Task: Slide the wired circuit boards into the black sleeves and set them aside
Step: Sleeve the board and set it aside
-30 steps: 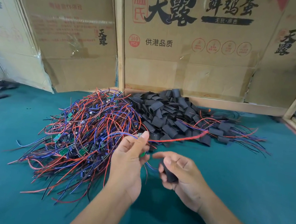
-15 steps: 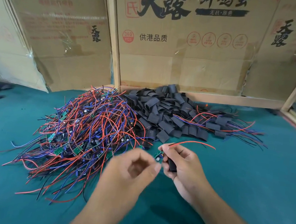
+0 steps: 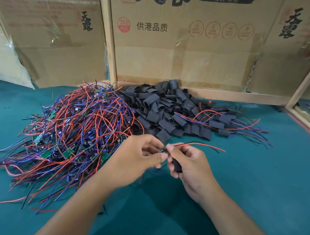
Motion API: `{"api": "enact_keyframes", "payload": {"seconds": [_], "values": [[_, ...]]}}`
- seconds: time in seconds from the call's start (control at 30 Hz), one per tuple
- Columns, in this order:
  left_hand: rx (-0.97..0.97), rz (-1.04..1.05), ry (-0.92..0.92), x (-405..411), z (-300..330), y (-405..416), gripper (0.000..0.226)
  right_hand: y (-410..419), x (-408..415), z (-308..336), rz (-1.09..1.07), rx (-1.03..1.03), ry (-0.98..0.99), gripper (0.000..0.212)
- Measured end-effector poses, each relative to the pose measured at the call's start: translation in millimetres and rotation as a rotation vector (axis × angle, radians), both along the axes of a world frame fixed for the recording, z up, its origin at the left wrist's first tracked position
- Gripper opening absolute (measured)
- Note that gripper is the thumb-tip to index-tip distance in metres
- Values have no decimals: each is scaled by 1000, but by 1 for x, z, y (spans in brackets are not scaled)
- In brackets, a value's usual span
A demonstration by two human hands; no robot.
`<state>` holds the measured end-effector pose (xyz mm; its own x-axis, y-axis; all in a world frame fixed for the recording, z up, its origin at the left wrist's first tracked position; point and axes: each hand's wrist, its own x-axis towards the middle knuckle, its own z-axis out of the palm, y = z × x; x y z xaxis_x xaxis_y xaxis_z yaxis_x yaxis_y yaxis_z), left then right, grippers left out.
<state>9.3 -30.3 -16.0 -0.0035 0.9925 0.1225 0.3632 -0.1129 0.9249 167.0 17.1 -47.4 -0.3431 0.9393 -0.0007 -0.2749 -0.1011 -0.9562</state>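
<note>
The left hand [image 3: 137, 154] pinches thumb and forefinger on something too small to make out, likely the wired board's edge, right against the right hand [image 3: 189, 165], whose fingers curl round a black sleeve [image 3: 177, 166] and nip the red and black wires [image 3: 201, 144] that trail off to the right. The board could snag on the sleeve's flattened mouth, or the loose wires could buckle or pull away if pushed at an angle. The sleeve looks short, dark and soft, held above the green table [image 3: 259, 190] just in front of the sleeve pile [image 3: 163, 106] and beside the tangled board heap [image 3: 82, 127].
</note>
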Motion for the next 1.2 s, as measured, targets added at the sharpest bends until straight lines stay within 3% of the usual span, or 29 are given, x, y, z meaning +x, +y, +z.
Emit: {"api": "enact_keyframes", "payload": {"seconds": [0.1, 0.27, 0.67, 0.9, 1.03, 1.2], "values": [[27, 3, -4, -3, -4, -1, 6, 2, 3, 1, -6, -3, -17, 18], [64, -13, 59, -10, -4, -1, 13, 6, 8, 5, -30, -8, -39, 14], [-43, -79, -10, -33, 2, -6, 9, 17, 23, 7, -34, -18, -131, 14], [-40, -117, 209, -12, -7, -11, 16, 5, 10, -4, 102, 152, -195, 23], [-67, -93, 150, -5, -11, -8, 15, 3, 9, -4, 140, 191, -235, 31], [-128, -98, -15, -6, -11, -7, 19, 9, 17, 3, 73, 129, -201, 19]]}}
